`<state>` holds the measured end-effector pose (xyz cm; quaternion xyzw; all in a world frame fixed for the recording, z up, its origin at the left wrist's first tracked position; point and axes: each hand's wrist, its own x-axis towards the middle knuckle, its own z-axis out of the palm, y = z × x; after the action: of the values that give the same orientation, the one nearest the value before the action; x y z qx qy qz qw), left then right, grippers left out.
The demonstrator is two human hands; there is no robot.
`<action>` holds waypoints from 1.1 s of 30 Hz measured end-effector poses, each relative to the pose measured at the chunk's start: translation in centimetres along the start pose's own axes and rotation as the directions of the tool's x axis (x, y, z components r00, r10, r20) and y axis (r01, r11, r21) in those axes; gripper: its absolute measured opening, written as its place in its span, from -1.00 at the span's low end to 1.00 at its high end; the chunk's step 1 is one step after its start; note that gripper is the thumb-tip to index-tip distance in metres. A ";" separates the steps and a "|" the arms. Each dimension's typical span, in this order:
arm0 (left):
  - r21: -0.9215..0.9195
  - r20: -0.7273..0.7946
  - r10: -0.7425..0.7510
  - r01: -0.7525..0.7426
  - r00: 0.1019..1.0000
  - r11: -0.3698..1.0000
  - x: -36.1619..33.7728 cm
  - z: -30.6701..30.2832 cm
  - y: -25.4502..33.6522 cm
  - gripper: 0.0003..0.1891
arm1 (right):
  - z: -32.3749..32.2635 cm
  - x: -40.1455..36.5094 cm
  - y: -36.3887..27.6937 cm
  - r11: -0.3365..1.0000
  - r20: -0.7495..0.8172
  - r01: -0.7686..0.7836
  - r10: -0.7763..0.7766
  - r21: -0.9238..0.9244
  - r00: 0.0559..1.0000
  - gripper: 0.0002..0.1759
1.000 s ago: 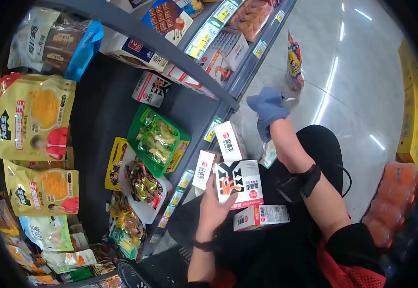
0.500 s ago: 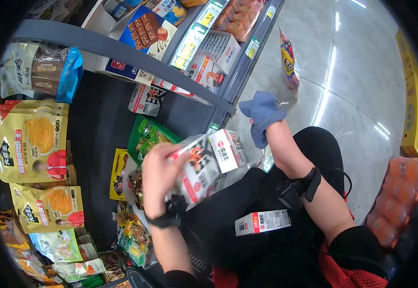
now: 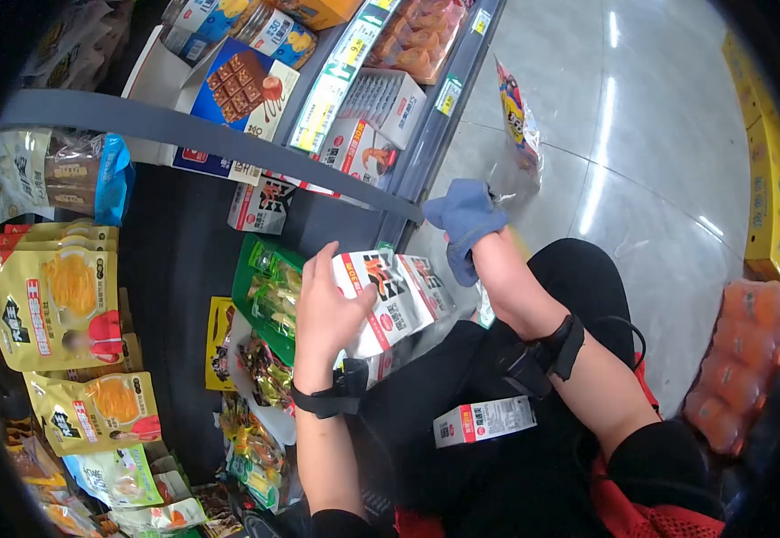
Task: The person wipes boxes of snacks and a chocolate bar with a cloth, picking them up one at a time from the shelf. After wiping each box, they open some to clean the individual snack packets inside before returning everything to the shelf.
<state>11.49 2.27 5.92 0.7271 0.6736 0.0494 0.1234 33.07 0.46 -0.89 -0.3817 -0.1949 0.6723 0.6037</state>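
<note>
My left hand (image 3: 329, 309) is closed on a white snack box (image 3: 379, 305) with a red stripe and black lettering, thumb across its near face. A second similar box (image 3: 424, 280) sits right against it, and clear plastic wrap shows around and under them, over my lap. My right hand (image 3: 487, 247) grips a blue-grey cloth (image 3: 466, 215) that covers most of its fingers. Just beyond the cloth is a colourful snack bag (image 3: 521, 125) with clear plastic at its lower end. Another small white-and-red box (image 3: 484, 421) lies on my dark trousers.
On the left, a dark shelf holds yellow snack pouches (image 3: 54, 296), a green bag (image 3: 260, 291) and other packets. A grey shelf bar (image 3: 202, 139) crosses above. Price tags (image 3: 332, 81) line the shelf edge. Yellow cartons (image 3: 767, 188) and packaged orange goods (image 3: 735, 359) stand right on the tiled floor (image 3: 641, 117).
My left hand has shifted right and turned, and the boxes under it now face up more plainly. My right hand keeps the cloth. The whole view has shifted slightly.
</note>
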 end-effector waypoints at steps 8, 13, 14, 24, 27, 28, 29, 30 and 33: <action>-0.176 -0.311 0.122 -0.184 0.942 0.967 3.1 0.7 6.0 -0.27 | -2.1 1.7 -1.8 0.956 -0.233 0.293 -0.284 0.003 0.930 -0.63; -0.091 -0.187 0.191 -0.210 0.964 0.973 6.7 8.5 6.3 -0.29 | -3.2 2.5 -2.1 0.973 -0.296 0.225 -0.198 0.060 0.934 -0.67; -0.128 -0.150 0.173 -0.193 0.973 0.973 7.0 10.1 6.1 -0.29 | -3.2 2.4 -2.1 0.972 -0.287 0.227 -0.201 0.061 0.937 -0.64; -0.350 0.510 0.325 -0.153 0.796 0.924 -10.8 3.1 3.4 -0.27 | -3.7 2.6 -1.8 0.967 -0.231 0.223 -0.191 0.124 0.954 -0.51; -0.146 0.564 0.319 -0.288 0.762 0.946 -18.2 6.8 4.1 -0.17 | -2.0 2.1 -2.3 0.959 -0.252 0.235 -0.190 0.161 0.949 -0.71; -0.075 0.551 0.264 -0.268 0.792 0.961 -19.9 9.3 2.8 -0.13 | -2.0 1.9 -2.3 0.963 -0.236 0.218 -0.178 0.157 0.955 -0.71; -0.133 0.532 0.192 -0.143 0.824 0.981 -19.8 8.7 2.7 -0.12 | -1.8 1.8 -2.3 0.967 -0.221 0.205 -0.169 0.151 0.961 -0.71; -0.195 0.516 0.122 -0.023 0.848 0.981 -19.0 7.6 2.8 -0.12 | -1.0 1.7 -2.4 0.961 -0.305 0.217 -0.157 0.174 0.939 -0.69; -0.598 0.237 -0.011 0.155 0.971 0.786 -17.9 4.3 2.4 -0.19 | -2.1 1.7 -1.9 0.964 -0.226 0.227 -0.193 0.139 0.955 -0.67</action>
<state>13.27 -16.13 4.02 0.6183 0.6344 0.1781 0.4284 35.90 2.04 -1.33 -0.3769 -0.1134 0.5735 0.7184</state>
